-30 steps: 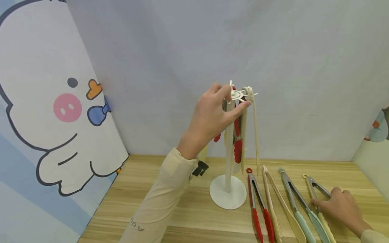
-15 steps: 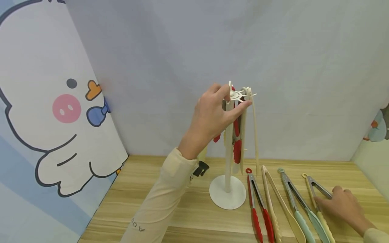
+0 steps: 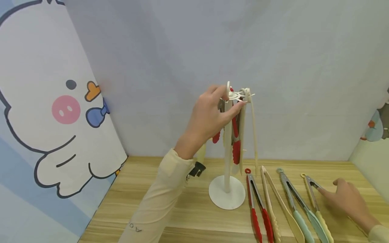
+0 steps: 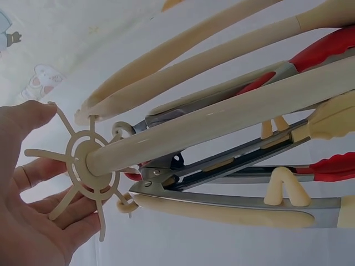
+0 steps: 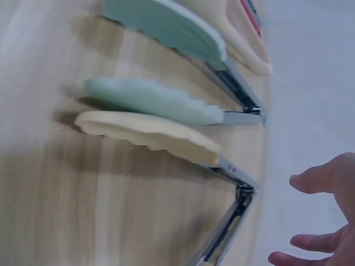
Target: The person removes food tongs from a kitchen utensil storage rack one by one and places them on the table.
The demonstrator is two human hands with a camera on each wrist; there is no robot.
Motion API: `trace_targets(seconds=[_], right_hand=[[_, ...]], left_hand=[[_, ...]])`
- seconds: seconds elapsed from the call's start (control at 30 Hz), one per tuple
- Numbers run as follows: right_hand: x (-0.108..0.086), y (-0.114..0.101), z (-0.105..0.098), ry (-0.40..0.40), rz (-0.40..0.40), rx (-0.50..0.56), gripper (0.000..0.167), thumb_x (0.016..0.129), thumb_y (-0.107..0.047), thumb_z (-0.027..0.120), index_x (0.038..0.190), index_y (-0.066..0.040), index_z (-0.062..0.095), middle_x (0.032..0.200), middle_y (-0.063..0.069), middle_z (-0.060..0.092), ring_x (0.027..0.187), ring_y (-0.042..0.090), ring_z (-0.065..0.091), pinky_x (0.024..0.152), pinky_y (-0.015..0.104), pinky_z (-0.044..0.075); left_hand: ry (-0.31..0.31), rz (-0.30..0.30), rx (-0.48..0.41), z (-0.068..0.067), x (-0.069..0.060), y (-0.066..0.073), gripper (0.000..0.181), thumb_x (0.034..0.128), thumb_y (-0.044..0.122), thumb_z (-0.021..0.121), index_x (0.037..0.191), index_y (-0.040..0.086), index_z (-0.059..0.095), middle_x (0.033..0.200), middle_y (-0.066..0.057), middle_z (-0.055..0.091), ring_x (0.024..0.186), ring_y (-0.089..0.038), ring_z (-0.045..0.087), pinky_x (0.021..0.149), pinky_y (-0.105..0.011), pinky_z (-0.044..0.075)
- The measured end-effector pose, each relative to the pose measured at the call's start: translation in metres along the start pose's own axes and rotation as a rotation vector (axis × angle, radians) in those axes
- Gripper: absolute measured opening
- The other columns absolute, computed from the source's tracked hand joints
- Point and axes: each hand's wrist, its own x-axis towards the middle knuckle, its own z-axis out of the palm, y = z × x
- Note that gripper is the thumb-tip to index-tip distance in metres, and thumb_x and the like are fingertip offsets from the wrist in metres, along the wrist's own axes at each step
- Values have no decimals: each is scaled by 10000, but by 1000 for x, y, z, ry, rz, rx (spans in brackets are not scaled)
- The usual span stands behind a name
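Note:
My left hand (image 3: 208, 113) grips the hooked top wheel (image 4: 84, 185) of a white rotating utensil rack (image 3: 226, 199); its thumb touches one hook and the fingers spread behind others. From the rack hang red-tipped tongs (image 3: 236, 153), plain beige tongs (image 3: 254, 135) and cream-tipped metal tongs (image 4: 333, 117). At the right, my right hand (image 3: 346, 199) hovers over the yellow-cream tongs (image 3: 325, 224), which lie spread on the table. In the right wrist view its fingers are parted with nothing between them, apart from those tongs.
Left of the yellow-cream tongs lie mint-green tongs (image 3: 301, 226), beige tongs (image 3: 269, 206) and red tongs (image 3: 254, 221) in a row on the wooden table (image 3: 146, 189). A grey cloth wall (image 3: 170, 67) stands behind, with a cartoon-printed panel (image 3: 33, 84) at the left.
My right hand has moved right and up from the yellow-cream tongs, its fingers straighter. My left hand stays on the rack's top, shifted very slightly left along with it in the view.

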Motion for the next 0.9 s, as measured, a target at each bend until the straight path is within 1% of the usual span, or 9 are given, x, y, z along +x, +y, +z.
trace_targets(seconds=[0.03,0.13,0.2,0.27,0.33,0.47,0.6,0.77,0.9], right_hand=[[0,-2,-2,12,-4,9,734,920,-405,554,1087,295,407,732,304,557,612,402,548,537,470,468],[1,-8,-10,50,-20,17,712,922,-387,560,1094,288,412,705,257,559,597,344,546,507,436,460],[2,-11,-14,85,-32,18,682,919,-376,570,1086,270,432,765,322,560,646,415,562,511,448,463],[3,-14,-18,124,-55,15,653,919,-366,578,1060,259,452,892,404,549,765,492,570,558,478,481],[3,-18,-21,146,-65,27,635,920,-356,579,1066,251,460,938,425,539,790,513,565,560,483,486],[4,-27,-29,174,-86,45,626,922,-350,577,1094,241,467,975,433,537,810,523,557,575,504,480],[4,-39,-33,229,-118,59,571,904,-311,608,1096,214,492,946,397,557,807,495,554,593,516,456],[2,-48,-40,254,-128,88,525,904,-280,614,1105,187,485,934,380,552,827,493,543,601,525,439],[2,-55,-47,274,-149,104,510,906,-271,611,1120,172,479,945,377,554,850,503,540,614,536,435]], left_hand=[[-3,10,-7,-1,0,-1,323,869,306,682,808,74,465,847,-82,518,662,-160,393,572,-256,323],[-17,35,-14,-2,0,-5,242,882,236,666,841,68,496,880,-93,535,691,-170,409,605,-264,344],[-24,50,-17,-2,0,-6,191,881,186,655,869,53,519,914,-95,552,728,-187,451,644,-267,371],[-35,54,-21,-3,-1,-7,151,877,146,645,899,43,537,956,-89,564,772,-208,487,682,-267,389],[-43,50,-36,-3,-1,-8,132,865,112,644,920,36,551,984,-80,572,816,-221,516,711,-263,401],[-44,52,-87,-4,-1,-12,126,840,57,653,934,29,573,994,-71,581,865,-219,544,753,-279,435],[-5,83,-122,-7,-2,-15,121,813,6,662,914,17,597,999,-87,593,906,-218,566,812,-319,459],[19,88,-115,-10,-4,-15,146,785,-18,675,917,26,632,1087,-114,583,1017,-231,553,889,-273,429],[15,56,-92,-11,-5,-14,230,779,-5,691,1000,47,659,1183,-128,550,1095,-258,530,901,-283,429]])
